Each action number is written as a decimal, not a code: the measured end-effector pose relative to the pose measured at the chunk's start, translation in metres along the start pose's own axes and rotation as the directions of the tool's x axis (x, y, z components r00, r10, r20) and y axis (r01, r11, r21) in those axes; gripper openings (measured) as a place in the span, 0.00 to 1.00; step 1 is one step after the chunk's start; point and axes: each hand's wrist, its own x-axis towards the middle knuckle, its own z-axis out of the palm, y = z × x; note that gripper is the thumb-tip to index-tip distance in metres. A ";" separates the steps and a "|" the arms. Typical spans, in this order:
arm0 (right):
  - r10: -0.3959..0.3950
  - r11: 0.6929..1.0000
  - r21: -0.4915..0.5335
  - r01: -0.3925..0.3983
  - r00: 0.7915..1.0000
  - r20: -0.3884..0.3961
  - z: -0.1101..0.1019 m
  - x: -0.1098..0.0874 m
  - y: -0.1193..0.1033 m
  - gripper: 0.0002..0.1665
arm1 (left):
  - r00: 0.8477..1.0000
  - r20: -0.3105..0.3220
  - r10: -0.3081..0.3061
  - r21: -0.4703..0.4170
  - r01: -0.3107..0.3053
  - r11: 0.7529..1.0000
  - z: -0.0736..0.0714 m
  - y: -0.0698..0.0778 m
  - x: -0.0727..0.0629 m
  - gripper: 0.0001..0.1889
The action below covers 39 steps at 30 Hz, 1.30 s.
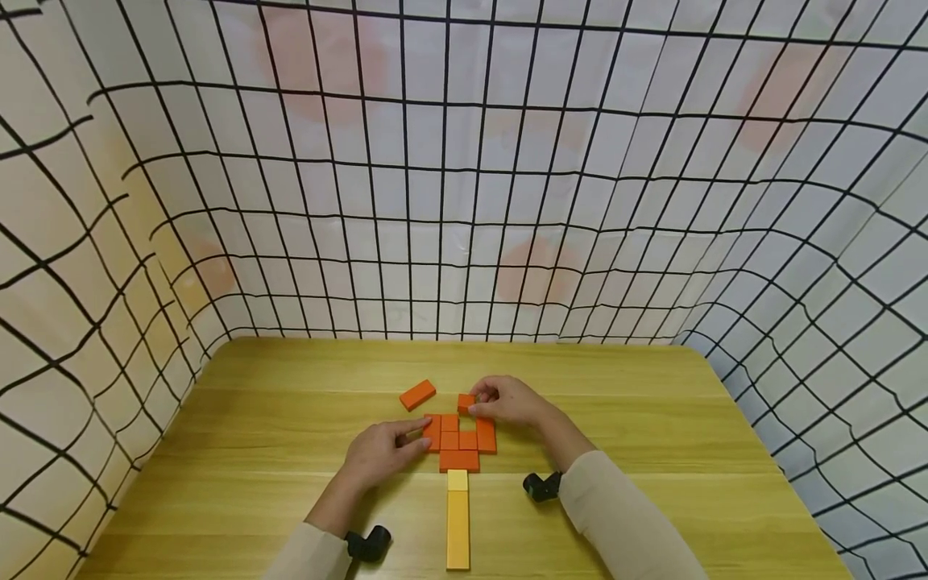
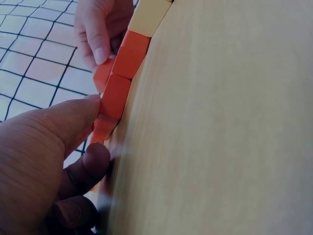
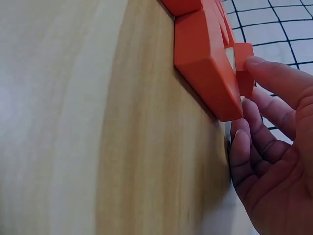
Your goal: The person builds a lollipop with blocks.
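Between the thumb and fingers of my right hand is a small orange-red block, held at the upper side of a flat arrangement of orange-red blocks. A gap in that arrangement lies just below the held block. My left hand touches the left edge of the arrangement, thumb and forefinger apart along the leftmost block. In the left wrist view, the thumb tip rests against an orange-red block. The right wrist view shows the held block behind a longer orange-red block.
One loose orange-red block lies tilted beyond the arrangement. Below it, a short yellow block and a long yellow block form a line toward the near edge of the wooden table. A grid-patterned cloth surrounds the table's back and sides.
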 end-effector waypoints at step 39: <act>-0.048 0.999 0.026 0.046 0.995 0.083 0.007 -0.014 -0.001 0.12 | 1.000 -0.016 -0.004 0.003 0.004 1.000 0.000 -0.001 0.000 0.22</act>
